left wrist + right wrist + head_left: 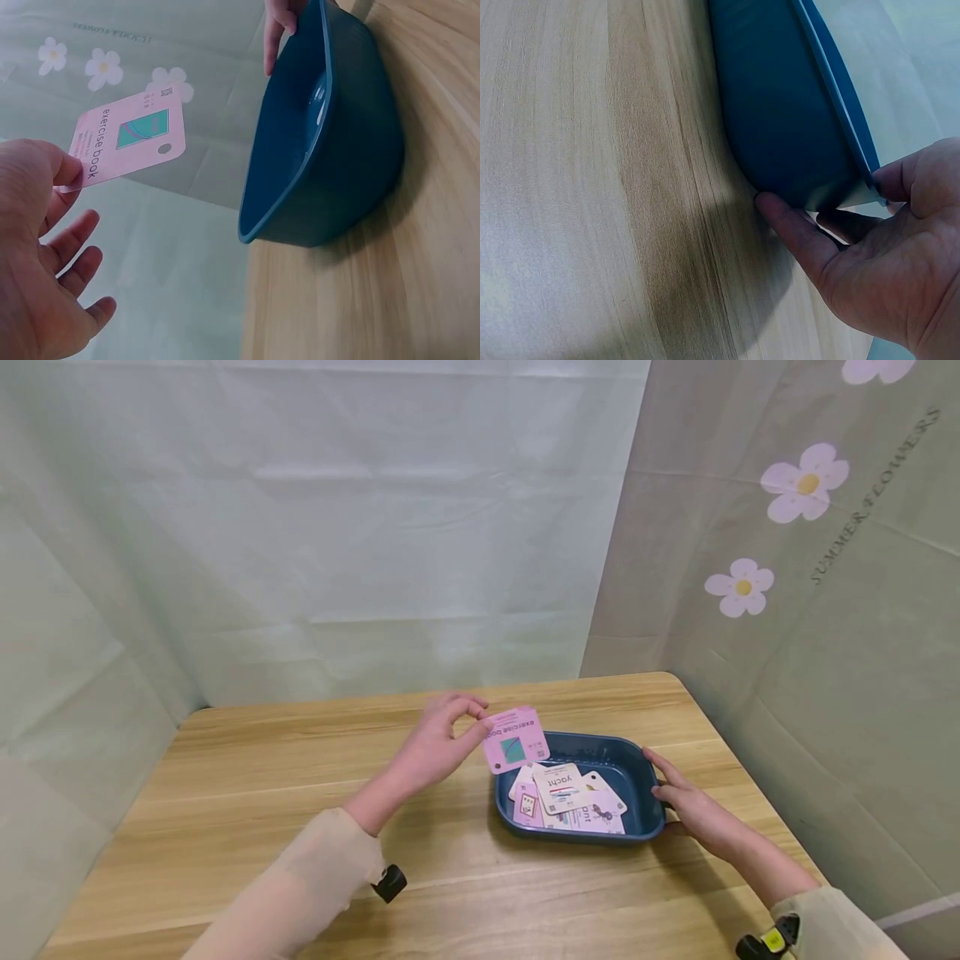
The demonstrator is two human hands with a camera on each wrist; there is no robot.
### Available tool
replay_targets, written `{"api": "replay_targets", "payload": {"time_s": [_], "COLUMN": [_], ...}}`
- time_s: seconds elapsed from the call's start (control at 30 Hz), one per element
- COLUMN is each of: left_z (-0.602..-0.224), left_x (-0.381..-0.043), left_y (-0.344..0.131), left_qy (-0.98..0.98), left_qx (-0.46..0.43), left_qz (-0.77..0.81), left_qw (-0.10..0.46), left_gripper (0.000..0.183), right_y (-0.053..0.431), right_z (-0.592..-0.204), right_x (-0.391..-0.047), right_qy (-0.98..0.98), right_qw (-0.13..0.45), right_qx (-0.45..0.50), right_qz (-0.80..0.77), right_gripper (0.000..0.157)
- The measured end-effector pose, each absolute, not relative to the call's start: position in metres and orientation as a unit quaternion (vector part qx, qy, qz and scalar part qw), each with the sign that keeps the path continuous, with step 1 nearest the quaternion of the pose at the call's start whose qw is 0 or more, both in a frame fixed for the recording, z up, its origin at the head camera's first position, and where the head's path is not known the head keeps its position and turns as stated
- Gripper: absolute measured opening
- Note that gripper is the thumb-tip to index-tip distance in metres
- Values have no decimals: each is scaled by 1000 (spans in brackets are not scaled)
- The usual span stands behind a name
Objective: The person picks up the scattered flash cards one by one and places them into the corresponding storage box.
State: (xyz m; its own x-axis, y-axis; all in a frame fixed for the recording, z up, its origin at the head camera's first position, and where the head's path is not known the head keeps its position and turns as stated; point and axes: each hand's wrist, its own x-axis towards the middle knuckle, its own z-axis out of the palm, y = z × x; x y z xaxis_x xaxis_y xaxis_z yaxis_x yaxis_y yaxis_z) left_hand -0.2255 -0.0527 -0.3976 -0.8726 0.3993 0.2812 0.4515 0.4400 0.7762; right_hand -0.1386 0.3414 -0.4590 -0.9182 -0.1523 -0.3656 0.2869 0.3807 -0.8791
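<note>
Between thumb and finger my left hand [435,743] pinches a pink word card [519,745] at its edge. The card reads "exercise book" and shows a green book; it hangs over the left end of a dark blue plastic bin [642,797]. In the left wrist view the other fingers of the left hand [37,255] are spread loosely behind the card [97,154]. My right hand [701,814] holds the bin's right end. The right wrist view shows the thumb of that hand [900,255] at the rim and fingers against the bin's lower wall [787,105].
Several cards lie overlapping inside the bin, among them a "yacht" card [561,787] and a pink card with an insect picture [606,820]. The bin stands on a wooden table [262,793]. Pale curtains [375,527] hang behind and at the sides, with printed flowers [806,485] on the right.
</note>
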Motion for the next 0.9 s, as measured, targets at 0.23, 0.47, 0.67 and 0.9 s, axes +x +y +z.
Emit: {"api": "replay_targets", "payload": {"time_s": [0.23, 0.47, 0.67, 0.9], "left_z": [-399, -398, -399, -403], "left_x": [-226, -223, -220, -217], "left_y": [-37, -19, -4, 10], "left_qy": [-850, -848, -841, -850], "left_qx": [-261, -267, -280, -289], "left_qz": [-457, -458, -463, -441], "left_qw": [18, 12, 1, 1], "left_gripper": [19, 13, 11, 13], "right_y": [341, 340, 340, 340], "right_z": [-458, -456, -457, -457], "right_x": [-139, -138, -138, -138], "right_qy": [809, 808, 807, 807], "right_qw": [197, 198, 196, 196], "right_qx": [41, 43, 43, 41], "right_qz": [-553, -553, -556, -555], "right_gripper": [67, 67, 67, 67]}}
